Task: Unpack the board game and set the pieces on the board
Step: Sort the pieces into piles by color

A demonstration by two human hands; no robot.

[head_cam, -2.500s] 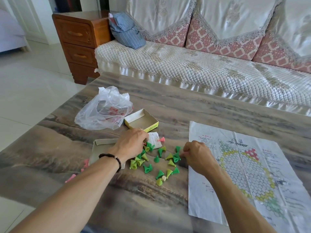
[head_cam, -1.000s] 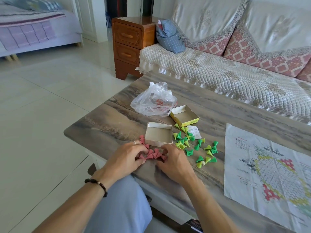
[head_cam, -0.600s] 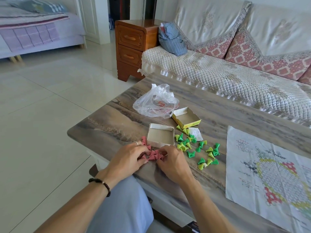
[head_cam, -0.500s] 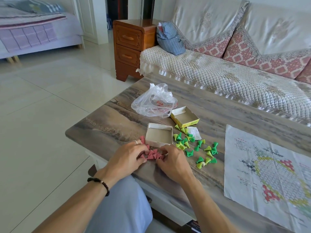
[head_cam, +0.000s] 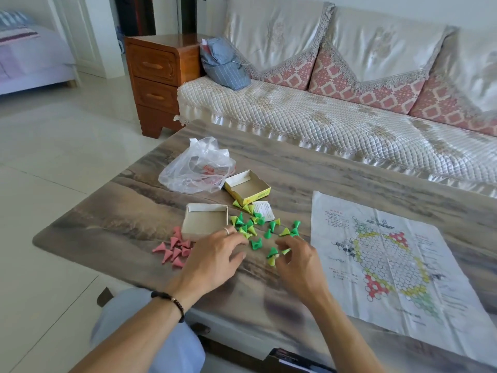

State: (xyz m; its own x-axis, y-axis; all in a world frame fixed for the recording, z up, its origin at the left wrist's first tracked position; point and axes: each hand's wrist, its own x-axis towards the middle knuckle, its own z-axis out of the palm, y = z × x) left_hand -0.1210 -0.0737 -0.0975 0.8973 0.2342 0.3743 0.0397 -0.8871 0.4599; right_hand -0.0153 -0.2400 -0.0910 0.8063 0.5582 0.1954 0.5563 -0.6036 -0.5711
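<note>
A person sits at a wood-grain counter (head_cam: 322, 173) with both hands out over scattered game pieces. The left hand (head_cam: 215, 261), wearing a ring and a beaded bracelet at the wrist, hovers flat with its fingers (head_cam: 236, 238) spread and relaxed, holding nothing, just right of a cluster of pink cone-shaped pieces (head_cam: 174, 250) near the counter's front-left edge. The right hand (head_cam: 298, 261) has its fingers (head_cam: 282, 242) curled loosely beside a yellow-green piece (head_cam: 272, 261); motion blur makes it impossible to tell whether they pinch it. Green and yellow-green cone pieces (head_cam: 258, 227) lie loose between the hands and two open cardboard box halves: a plain tray (head_cam: 205, 220) touching the pink pieces, and a yellow-sided tray (head_cam: 247, 187) farther back. A small printed paper slip (head_cam: 265, 210) lies among the pieces. A crumpled clear plastic bag (head_cam: 197, 166) sits behind the trays. To the right, a paper game board (head_cam: 387, 265) printed with a hexagonal star pattern lies flat, with no pieces on it. Behind the counter are a quilted sofa (head_cam: 336, 117) and a wooden bedside cabinet (head_cam: 158, 74).
</note>
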